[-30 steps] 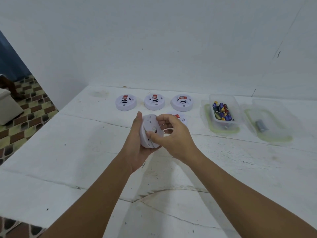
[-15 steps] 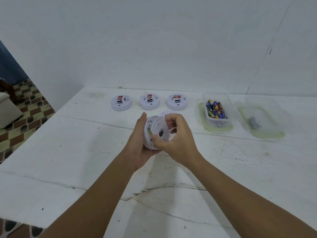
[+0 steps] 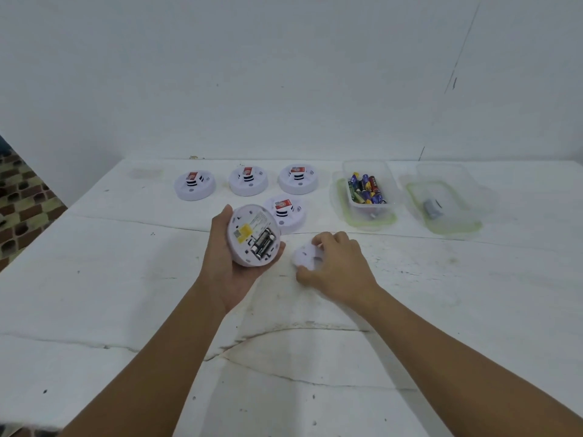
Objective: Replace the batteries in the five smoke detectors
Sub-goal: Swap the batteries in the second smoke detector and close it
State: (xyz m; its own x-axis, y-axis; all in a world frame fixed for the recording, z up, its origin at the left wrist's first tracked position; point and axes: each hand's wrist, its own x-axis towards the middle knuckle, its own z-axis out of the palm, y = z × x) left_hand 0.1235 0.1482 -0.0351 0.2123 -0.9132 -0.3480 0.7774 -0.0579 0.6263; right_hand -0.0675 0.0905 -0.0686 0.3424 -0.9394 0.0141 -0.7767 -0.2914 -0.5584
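Note:
My left hand [image 3: 230,272] grips a white smoke detector [image 3: 253,234], turned back-side up above the table; two dark batteries [image 3: 263,243] lie in its uncovered compartment beside a yellow label. To its right, my right hand [image 3: 339,269] holds the detached white back cover [image 3: 307,255] down at the table surface, fingers curled over it. A fourth detector [image 3: 285,212] sits face-up just behind the held one. Three more detectors [image 3: 194,185] [image 3: 248,180] [image 3: 297,178] stand in a row at the back.
A clear tub of several coloured batteries [image 3: 367,189] sits on its green-rimmed lid at back right. Further right, another clear container [image 3: 446,200] holds a grey battery. The white table [image 3: 126,279] has cracks; its left edge drops to a tiled floor [image 3: 22,209].
The back cover has come off the detector. My right hand carried it down and right to the table, and my left hand tilted the detector so its batteries show.

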